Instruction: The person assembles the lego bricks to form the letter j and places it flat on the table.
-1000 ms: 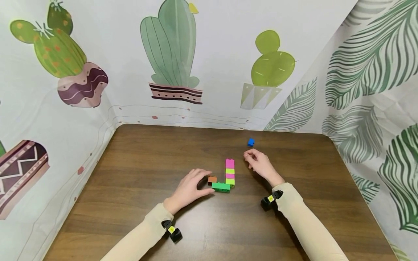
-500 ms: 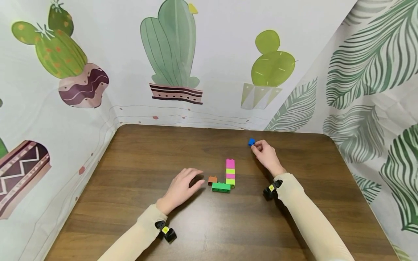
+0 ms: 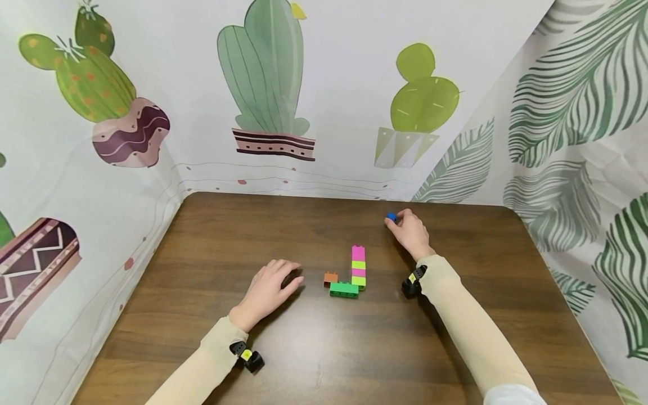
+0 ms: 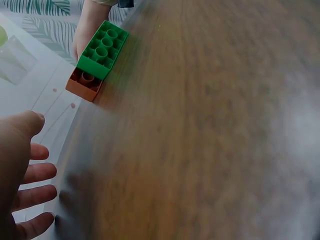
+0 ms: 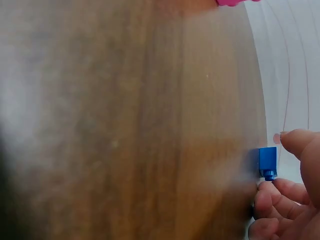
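Observation:
A small blue toy building brick (image 3: 391,216) lies near the table's back edge. The thumb and index finger of my right hand (image 3: 411,232) stand on either side of it. In the right wrist view a gap shows between the thumb (image 5: 299,142) and the blue brick (image 5: 267,160), while the index fingertip is right at its stud. My left hand (image 3: 268,289) is held over the table at left, fingers loosely spread and holding nothing. To its right lies a group of bricks: an orange brick (image 3: 331,279), a long green brick (image 3: 344,290), and a pink and yellow-green column (image 3: 358,265).
The brown wooden table (image 3: 228,225) ends at a hanging cloth (image 3: 344,101) printed with cacti and leaves. Both wrists carry a black camera on a strap, such as the left wrist camera (image 3: 247,355).
My right hand has reached away toward the table's back edge and its fingers have come around the blue brick. My left hand has drawn back to the left, away from the orange brick.

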`<act>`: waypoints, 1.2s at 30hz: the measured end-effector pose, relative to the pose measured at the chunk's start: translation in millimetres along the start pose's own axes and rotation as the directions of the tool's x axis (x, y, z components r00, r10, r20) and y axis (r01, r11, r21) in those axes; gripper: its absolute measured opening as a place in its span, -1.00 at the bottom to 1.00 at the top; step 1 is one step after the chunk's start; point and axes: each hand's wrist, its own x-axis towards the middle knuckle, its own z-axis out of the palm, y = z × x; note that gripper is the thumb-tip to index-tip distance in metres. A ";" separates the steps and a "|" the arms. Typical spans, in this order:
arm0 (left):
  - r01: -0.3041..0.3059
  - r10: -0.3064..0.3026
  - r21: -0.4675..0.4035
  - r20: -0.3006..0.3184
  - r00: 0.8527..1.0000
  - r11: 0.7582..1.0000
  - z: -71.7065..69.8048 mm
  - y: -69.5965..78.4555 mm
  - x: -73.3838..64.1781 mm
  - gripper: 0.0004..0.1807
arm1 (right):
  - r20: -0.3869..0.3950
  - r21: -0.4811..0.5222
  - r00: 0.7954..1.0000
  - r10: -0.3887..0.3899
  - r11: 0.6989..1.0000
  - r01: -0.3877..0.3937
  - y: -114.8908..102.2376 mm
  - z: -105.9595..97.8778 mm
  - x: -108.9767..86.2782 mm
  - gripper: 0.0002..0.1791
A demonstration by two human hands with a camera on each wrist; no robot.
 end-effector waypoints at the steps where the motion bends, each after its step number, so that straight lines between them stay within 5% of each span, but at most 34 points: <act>1: 0.002 -0.002 0.000 0.002 1.000 1.000 0.0 -0.5 -0.7 -0.65 | 0.002 -0.010 1.000 0.003 1.000 -0.003 -0.4 0.2 1.2 -0.40; 6: 0.012 -0.012 0.003 0.003 1.000 1.000 -0.4 -1.7 -2.3 -0.65 | 0.013 -0.037 1.000 -0.018 0.999 0.019 -3.2 1.6 5.7 -0.49; 10: 0.006 -0.006 0.002 -0.002 1.000 1.000 0.3 -0.4 -1.9 -0.66 | 0.043 -0.039 0.993 -0.108 0.993 0.109 -3.0 3.0 5.6 -0.56; 15: 0.001 -0.001 -0.001 -0.008 1.000 1.000 1.7 0.5 -1.4 -0.66 | 0.111 -0.017 0.971 -0.213 0.976 0.216 -6.3 6.1 1.4 -0.62; 25: -0.010 0.010 -0.017 -0.016 1.000 1.000 3.0 1.5 0.4 -0.68 | 0.192 0.105 0.928 -0.319 0.947 0.304 -19.7 12.9 -14.2 -0.74; 36: -0.005 0.005 -0.022 -0.003 1.000 1.000 4.4 1.8 1.9 -0.73 | 0.245 0.128 0.894 -0.374 0.927 0.353 -25.1 19.1 -21.1 -0.73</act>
